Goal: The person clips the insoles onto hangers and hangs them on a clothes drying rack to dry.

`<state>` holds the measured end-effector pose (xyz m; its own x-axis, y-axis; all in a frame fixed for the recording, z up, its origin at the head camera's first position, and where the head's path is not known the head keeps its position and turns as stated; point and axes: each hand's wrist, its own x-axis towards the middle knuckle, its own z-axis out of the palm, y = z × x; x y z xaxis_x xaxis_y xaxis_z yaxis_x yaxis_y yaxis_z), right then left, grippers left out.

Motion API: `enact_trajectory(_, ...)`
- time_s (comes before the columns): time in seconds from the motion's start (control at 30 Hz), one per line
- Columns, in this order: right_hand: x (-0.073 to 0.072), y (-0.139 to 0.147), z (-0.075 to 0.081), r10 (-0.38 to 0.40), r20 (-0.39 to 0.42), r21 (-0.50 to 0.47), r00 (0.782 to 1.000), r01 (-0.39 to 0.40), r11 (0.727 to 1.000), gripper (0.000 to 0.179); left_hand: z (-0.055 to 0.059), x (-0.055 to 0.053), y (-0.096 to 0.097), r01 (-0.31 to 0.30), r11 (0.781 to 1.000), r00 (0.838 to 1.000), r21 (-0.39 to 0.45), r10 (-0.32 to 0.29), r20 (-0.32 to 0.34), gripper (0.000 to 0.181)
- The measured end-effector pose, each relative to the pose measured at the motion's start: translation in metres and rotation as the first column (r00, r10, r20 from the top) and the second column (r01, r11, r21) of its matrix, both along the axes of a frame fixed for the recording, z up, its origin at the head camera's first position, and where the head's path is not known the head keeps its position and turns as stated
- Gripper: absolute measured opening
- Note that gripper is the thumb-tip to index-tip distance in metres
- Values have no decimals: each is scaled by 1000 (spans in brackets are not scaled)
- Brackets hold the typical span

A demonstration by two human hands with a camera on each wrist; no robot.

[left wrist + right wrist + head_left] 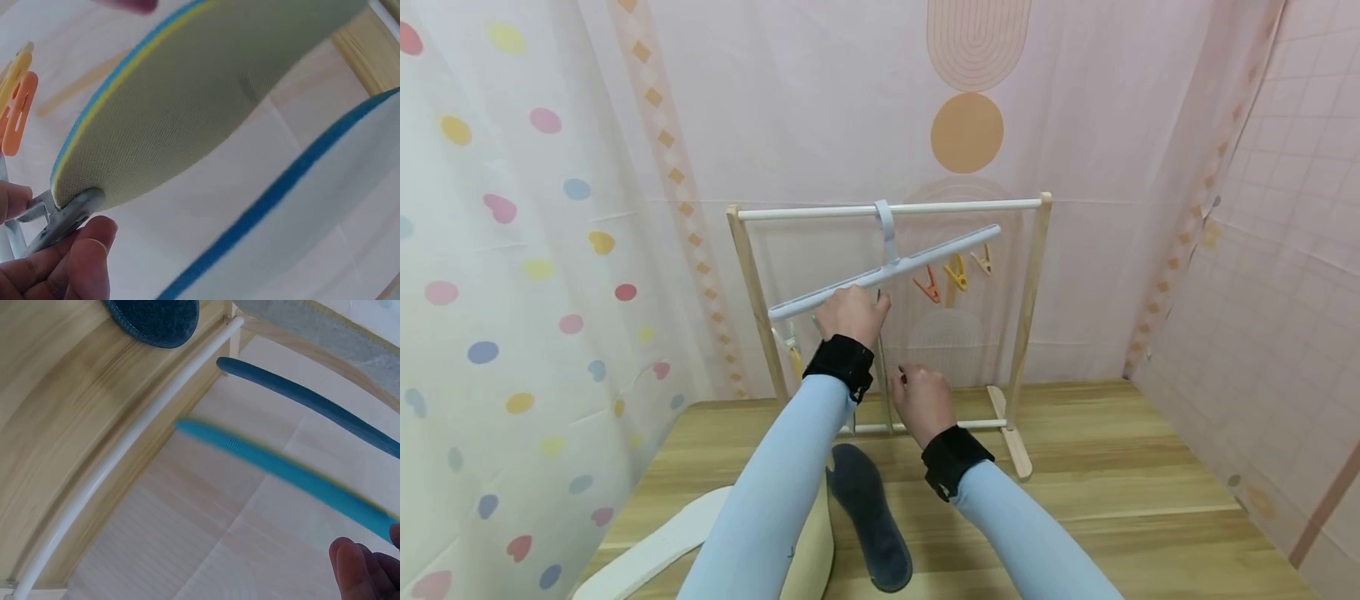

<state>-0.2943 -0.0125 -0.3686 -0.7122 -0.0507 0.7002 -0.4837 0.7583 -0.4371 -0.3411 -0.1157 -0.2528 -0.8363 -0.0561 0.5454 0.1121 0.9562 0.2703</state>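
Note:
My left hand (850,312) is under the low left half of a tilted pale-blue hanger (940,252). Its thumb and fingers pinch a grey clothespin (65,215), whose jaws sit over the end of a hanging olive mesh insole (169,112) with a turquoise edge. Lower and to the right, my right hand (925,402) has its fingers loosely bent beside that insole, with nothing visible between them. A second hanging insole (269,206), pale with a dark blue edge, is close by. Orange (930,287), yellow (956,272) and beige (982,260) clothespins hang from the hanger's raised right half.
The hanger hooks over the white top bar (812,212) of a wooden rack. A dark blue insole (868,517) lies on the wooden table (1097,500). White (658,537) and cream (812,550) pieces lie by my left sleeve. Patterned curtains (820,108) surround the table.

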Motion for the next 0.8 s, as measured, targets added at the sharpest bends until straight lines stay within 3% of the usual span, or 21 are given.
enact_trajectory(0.27, 5, 14, -8, -12, 28, -29, 1000, 13, 1000, 15, -8, 1, -4, 52, 998, 998, 38, -50, -36, 47)
enact_trajectory(0.53, 9, 29, -20, -38, 35, -44, 999, 39, 998, 16, -19, 15, -11, 41, 998, 999, -56, -41, 12, 65)
enact_trajectory(0.8, 15, 42, -27, -66, 47, -47, 997, 68, 997, 14, -35, 22, -26, 60, 997, 998, -55, -59, 26, 68)
